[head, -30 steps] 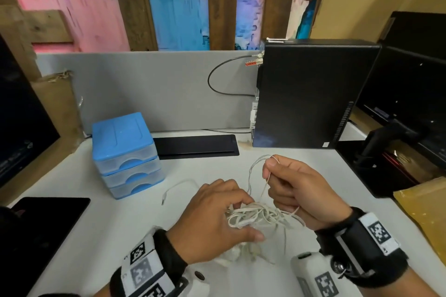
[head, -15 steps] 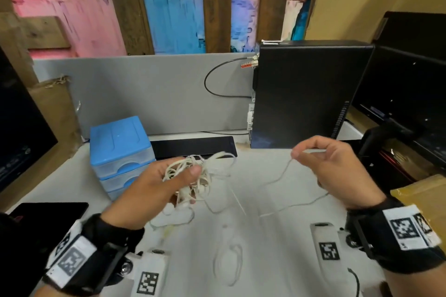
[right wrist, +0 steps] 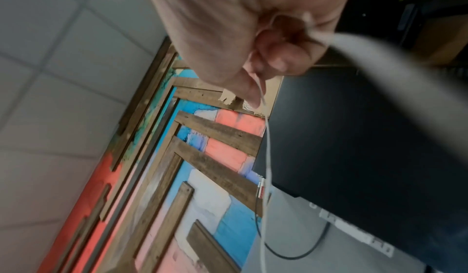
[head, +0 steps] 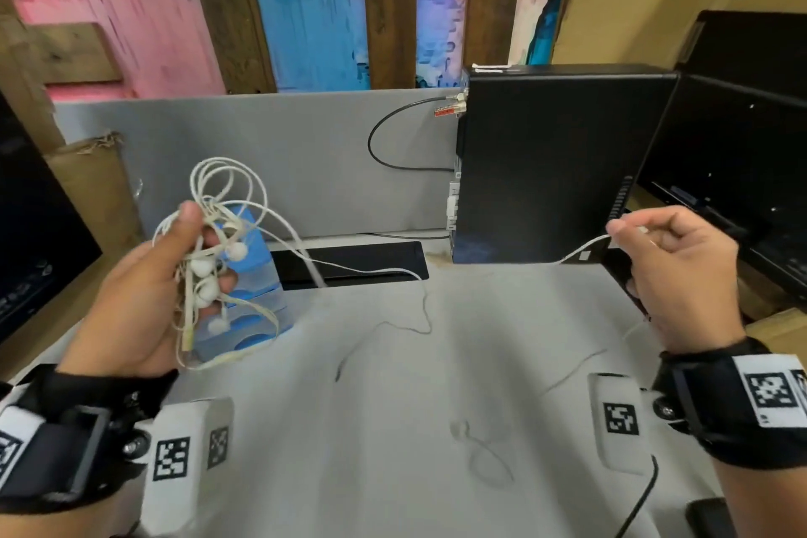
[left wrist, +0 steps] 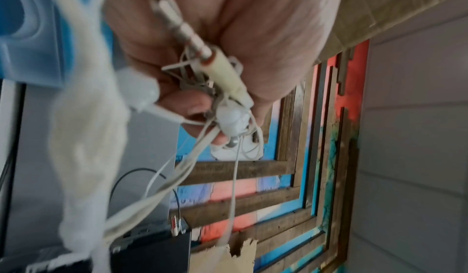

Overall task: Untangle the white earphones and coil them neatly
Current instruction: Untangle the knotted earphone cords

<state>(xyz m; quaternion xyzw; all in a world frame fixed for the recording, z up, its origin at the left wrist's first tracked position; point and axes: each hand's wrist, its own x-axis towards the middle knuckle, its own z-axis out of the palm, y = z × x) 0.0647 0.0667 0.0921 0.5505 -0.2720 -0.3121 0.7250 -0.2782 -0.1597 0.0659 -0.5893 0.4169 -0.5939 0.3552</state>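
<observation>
Earphones (head: 209,258) are bunched in the left hand (head: 144,297), fingers curled round buds and plug, held above the desk (head: 393,428). One strand (head: 576,251) is pinched by the right hand (head: 681,271), stretched between. Risk: knots are likely tightened if pulled harder; loops may slip free.

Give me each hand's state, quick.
Left hand: gripping the tangled white earphones.
Right hand: pinching one cable strand pulled from the tangle.

The head view looks down across the desk (head: 393,363); each wrist view peers close up along its palm, blurred, apparently sharing the painted wall (left wrist: 253,193).
</observation>
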